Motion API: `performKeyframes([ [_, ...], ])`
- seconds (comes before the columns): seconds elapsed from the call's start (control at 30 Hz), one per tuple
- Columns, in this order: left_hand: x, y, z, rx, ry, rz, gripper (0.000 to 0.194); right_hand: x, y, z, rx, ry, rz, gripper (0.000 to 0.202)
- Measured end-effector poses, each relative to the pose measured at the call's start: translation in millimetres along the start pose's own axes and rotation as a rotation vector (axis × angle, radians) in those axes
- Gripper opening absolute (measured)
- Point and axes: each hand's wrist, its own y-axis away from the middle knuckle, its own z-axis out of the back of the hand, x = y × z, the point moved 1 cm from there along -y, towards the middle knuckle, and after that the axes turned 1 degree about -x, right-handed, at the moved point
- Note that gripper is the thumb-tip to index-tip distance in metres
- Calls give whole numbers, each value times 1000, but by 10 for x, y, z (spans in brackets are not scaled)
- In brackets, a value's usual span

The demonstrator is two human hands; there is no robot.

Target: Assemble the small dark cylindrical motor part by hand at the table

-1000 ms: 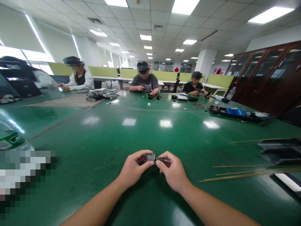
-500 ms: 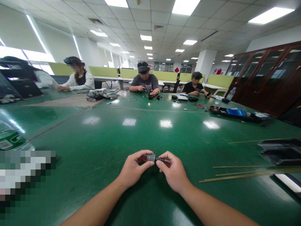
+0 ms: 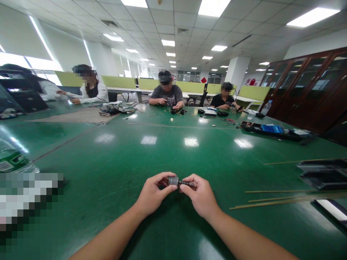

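Note:
A small grey metal cylinder [image 3: 173,181] with a thin dark ribbed shaft [image 3: 186,183] lies level between my hands, above the green table [image 3: 130,155]. My left hand [image 3: 152,193] grips the cylinder at its left end between thumb and fingers. The shaft's right part is pinched by the thumb and fingers of my right hand [image 3: 200,196]. Cylinder and shaft look joined in one line. My fingers partly cover both ends.
Thin sticks [image 3: 268,199], dark trays [image 3: 322,177] and a white-faced device [image 3: 332,210] lie at the right. A bottle [image 3: 16,159] and a pixelated object [image 3: 24,198] are at the left. Several people sit across the table, beyond a long black case [image 3: 273,131].
Both hands and the metal piece have hardly moved. At the far left, a seated person's hand has lifted and moved left.

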Motion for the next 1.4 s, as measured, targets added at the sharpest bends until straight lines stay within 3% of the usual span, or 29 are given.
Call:
performKeyframes([
  [0.27, 7, -1, 7, -19, 1, -2, 35, -47, -36, 12, 19, -119, -45, 19],
  [1.4, 21, -5, 11, -14, 12, 7, 34, -71, -49, 23, 4, -130, -50, 17],
])
